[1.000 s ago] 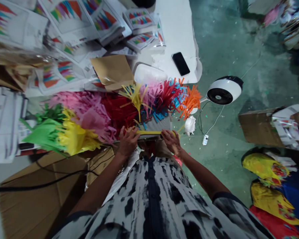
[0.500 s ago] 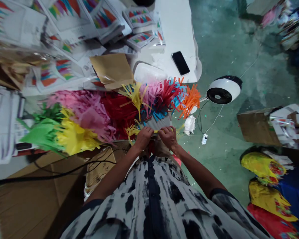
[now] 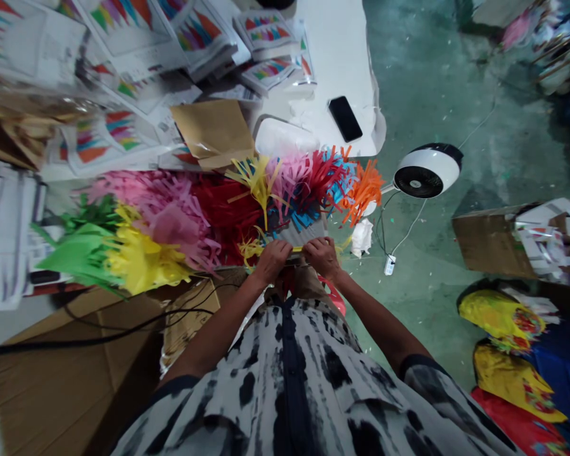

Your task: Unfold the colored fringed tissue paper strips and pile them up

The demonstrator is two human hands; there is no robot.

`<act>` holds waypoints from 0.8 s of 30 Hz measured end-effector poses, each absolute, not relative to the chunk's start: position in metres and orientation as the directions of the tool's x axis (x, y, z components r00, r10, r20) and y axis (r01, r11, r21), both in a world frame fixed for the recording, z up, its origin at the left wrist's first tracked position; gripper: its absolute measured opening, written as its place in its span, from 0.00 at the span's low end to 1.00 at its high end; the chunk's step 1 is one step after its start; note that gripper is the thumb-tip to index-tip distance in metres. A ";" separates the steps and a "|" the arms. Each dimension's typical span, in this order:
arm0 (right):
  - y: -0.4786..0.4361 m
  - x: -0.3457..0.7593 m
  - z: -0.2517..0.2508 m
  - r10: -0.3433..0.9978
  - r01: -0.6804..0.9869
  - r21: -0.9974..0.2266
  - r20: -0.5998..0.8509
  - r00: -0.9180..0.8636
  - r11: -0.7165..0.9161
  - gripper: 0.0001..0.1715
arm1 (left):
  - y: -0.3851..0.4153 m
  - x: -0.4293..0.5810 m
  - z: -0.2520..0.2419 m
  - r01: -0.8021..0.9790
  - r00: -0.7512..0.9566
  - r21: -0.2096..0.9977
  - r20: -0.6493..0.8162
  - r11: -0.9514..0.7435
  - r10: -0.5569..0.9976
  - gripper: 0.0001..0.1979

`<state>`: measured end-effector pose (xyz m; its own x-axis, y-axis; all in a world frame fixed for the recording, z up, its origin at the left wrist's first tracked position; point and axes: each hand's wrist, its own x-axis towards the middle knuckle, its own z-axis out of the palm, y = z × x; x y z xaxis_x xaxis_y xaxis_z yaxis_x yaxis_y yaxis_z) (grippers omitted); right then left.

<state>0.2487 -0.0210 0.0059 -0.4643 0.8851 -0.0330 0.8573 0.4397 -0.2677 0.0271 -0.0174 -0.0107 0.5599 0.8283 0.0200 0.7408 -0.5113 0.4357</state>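
Note:
My left hand (image 3: 275,256) and my right hand (image 3: 321,254) are side by side at the near edge of the table, fingers closed on a yellow paper strip (image 3: 297,249) that runs between them. Its yellow fringe (image 3: 251,249) spreads out to the left of my left hand. Just beyond my hands lies a row of fringed paper tassels: yellow (image 3: 258,180), pink (image 3: 289,180), red (image 3: 319,179), blue (image 3: 306,218) and orange (image 3: 365,190). The fingertips are partly hidden.
Green (image 3: 78,258), yellow (image 3: 147,258) and pink (image 3: 180,231) paper heaps lie left. Printed packets and an open cardboard box (image 3: 213,130) are behind, with a phone (image 3: 344,119). A fan (image 3: 427,171) stands right; a black cable (image 3: 99,339) crosses lower left.
Both hands have barely moved, shifting very slightly while still holding the yellow strip. The tassels lie as before.

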 end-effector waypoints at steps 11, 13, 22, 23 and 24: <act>-0.018 0.244 0.004 0.895 0.872 -0.242 -0.031 -0.445 0.425 0.11 | -0.016 0.029 -0.002 0.789 0.524 0.393 -0.026 -0.473 0.852 0.11; -0.018 0.243 0.005 0.904 0.878 -0.245 -0.019 -0.428 0.410 0.12 | -0.016 0.030 -0.003 0.787 0.528 0.395 -0.033 -0.474 0.849 0.10; -0.018 0.241 0.005 0.890 0.862 -0.255 -0.011 -0.457 0.439 0.10 | -0.016 0.031 -0.002 0.792 0.511 0.392 -0.005 -0.468 0.860 0.12; -0.018 0.242 0.004 0.884 0.856 -0.251 -0.008 -0.468 0.451 0.11 | -0.016 0.030 -0.001 0.787 0.516 0.398 -0.008 -0.471 0.857 0.11; -0.017 0.243 0.003 0.877 0.852 -0.246 -0.009 -0.480 0.463 0.12 | -0.016 0.030 -0.001 0.784 0.520 0.405 -0.013 -0.471 0.854 0.11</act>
<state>0.2426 -0.0170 0.0026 -0.4795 0.8775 -0.0087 0.8516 0.4629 -0.2460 0.0296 -0.0162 -0.0008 0.5200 0.8541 -0.0128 0.7837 -0.4711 0.4049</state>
